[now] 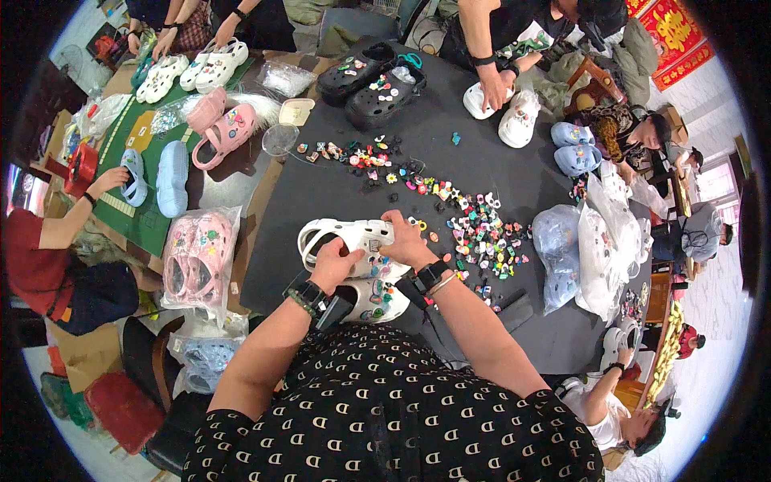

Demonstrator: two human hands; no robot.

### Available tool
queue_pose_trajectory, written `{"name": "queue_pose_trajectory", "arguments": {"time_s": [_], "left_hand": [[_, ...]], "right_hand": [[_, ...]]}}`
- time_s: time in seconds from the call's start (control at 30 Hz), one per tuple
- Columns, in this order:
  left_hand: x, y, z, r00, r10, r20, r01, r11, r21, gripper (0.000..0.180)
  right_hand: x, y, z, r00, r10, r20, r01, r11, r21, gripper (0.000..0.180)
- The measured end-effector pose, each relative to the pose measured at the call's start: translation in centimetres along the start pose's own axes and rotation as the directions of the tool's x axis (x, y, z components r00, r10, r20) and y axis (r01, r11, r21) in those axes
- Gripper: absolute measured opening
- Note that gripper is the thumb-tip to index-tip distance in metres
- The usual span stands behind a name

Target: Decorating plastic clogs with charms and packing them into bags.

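White foam fills the middle of the scene, and both hands are on it! The left hand (333, 267) grips the edge of the white clog (361, 231) by its foot opening; the right hand (408, 243) clasps the toe end. So the clog sits right between them, on its side of the black bench (321, 189) nearest the wearer, strap to the left. Whether a small piece is pinched under those fingertips, it's impossible to tell.

And the score so far? Some decoration shows on this clog's toe, though the fingers cover part of it, so no full count. Just below, nearer the body, the second white clog (391, 299) already carries several colourful charms, its heel end hidden behind the left wrist. Plenty lies unused: loose charms (486, 237) spread in a bright heap just beyond the right hand, trailing away to the far left. Across the bench, black clogs (381, 96) stand with charms on, while over at the left, pink clogs (197, 257) sit decorated and bagged.
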State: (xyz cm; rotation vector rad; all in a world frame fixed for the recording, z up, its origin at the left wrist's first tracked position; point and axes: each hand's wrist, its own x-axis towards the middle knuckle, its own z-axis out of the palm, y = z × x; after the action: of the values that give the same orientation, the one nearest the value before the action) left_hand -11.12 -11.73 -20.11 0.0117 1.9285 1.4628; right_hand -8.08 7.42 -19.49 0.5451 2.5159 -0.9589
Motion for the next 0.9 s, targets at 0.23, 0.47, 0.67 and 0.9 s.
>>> {"name": "queue_pose_trajectory", "arguments": {"time_s": [0.23, 0.47, 0.67, 0.9], "left_hand": [[-0.1, 0.0, 0.1, 1.0, 0.001, -0.006, 0.0, 0.999, 0.035, 0.025], [-0.8, 0.0, -0.1, 0.999, 0.018, 0.043, -0.014, 0.995, -0.096, 0.031], [-0.6, -0.4, 0.1, 0.998, 0.059, 0.016, -0.056, 0.986, -0.155, 0.029], [-1.1, -0.1, -0.3, 0.998, 0.017, 0.067, -0.009, 0.993, -0.114, 0.033]], "right_hand": [[0.5, 2.0, 1.3, 0.989, -0.117, -0.087, 0.125, 0.987, 0.1, 0.067], [-0.6, 3.0, -1.6, 0.972, -0.209, 0.109, 0.134, 0.872, 0.472, 0.071], [-0.9, 2.4, -2.8, 0.957, -0.183, 0.224, 0.023, 0.82, 0.572, 0.072], [-0.6, 2.0, -1.8, 0.981, -0.112, 0.159, 0.018, 0.866, 0.5, 0.088]]}}
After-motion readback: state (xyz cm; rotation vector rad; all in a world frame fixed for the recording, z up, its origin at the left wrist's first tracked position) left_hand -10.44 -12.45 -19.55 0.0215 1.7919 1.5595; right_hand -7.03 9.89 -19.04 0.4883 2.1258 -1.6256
